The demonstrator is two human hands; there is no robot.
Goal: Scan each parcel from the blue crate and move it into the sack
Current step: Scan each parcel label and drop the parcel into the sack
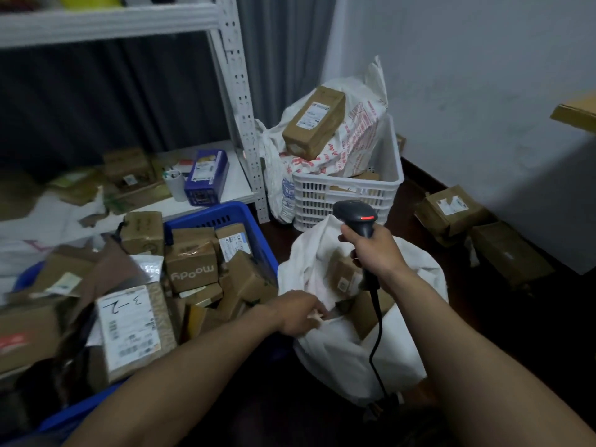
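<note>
Head view: the right hand [374,250] grips the handle of a barcode scanner [356,217]. The scanner is upright over the open mouth of the white sack [342,359], its red indicator is lit, and its cable hangs down the front of the sack. The left hand [298,314] is at the near-left rim of the sack with its fingers curled. Blur prevents confirming whether they pinch the fabric or hold nothing. Bagged parcels [346,275] lie inside the sack, below the scanner.

The blue crate [222,214] stands just beside the sack, on its left, and is piled high with cardboard boxes.

Relation governing the next pick:
- The crate lies to the left of both hands.
- The left hand is the nearer one, and the right hand is occupied by the scanner.
- The tilted boxes [248,282] against the crate's right wall are closest to the left hand.
- The box printed "moody" [193,269] sits just beyond them.
- The labelled parcel [132,330] lies further left, label up, with its long axis running away from the person.

Judgement: the left hand should make the pick, reaching leftward, and should present a label face to the scanner. Many boxes are left in the crate, so the task is well short of completion.
</note>
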